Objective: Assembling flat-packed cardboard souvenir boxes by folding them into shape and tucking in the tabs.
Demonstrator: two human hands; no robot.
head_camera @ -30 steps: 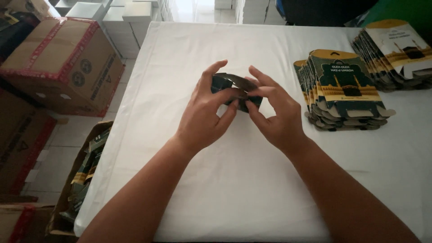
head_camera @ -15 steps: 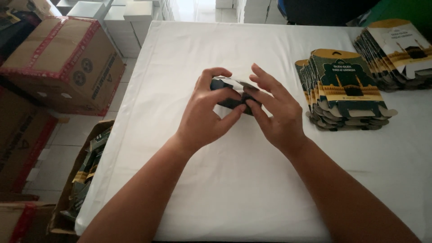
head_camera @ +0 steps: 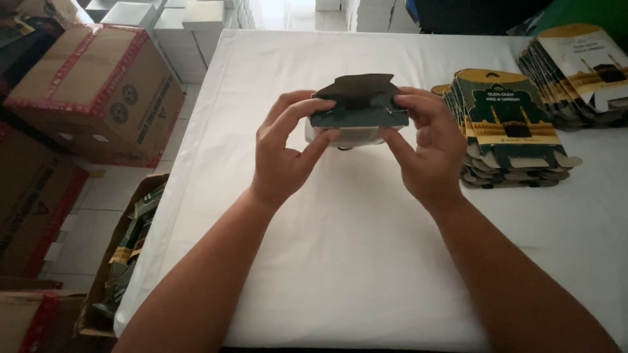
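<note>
Both of my hands hold one small dark green cardboard box [head_camera: 358, 108] above the white table [head_camera: 340, 261]. My left hand [head_camera: 284, 147] grips its left end, thumb underneath and fingers on top. My right hand [head_camera: 425, 147] grips its right end the same way. The box has a shaped flap standing up on top and a pale underside. A stack of flat, unfolded green and gold box blanks [head_camera: 507, 127] lies just right of my right hand.
A second fanned stack of flat blanks [head_camera: 579, 65] lies at the table's far right. Left of the table stand a large brown carton with red tape [head_camera: 91, 91] and an open carton on the floor holding packages [head_camera: 127, 255]. White boxes [head_camera: 176, 26] are stacked beyond.
The box has been raised and turned so its long side faces me, and its top flap now stands up. Both hands have shifted out to the box's ends.
</note>
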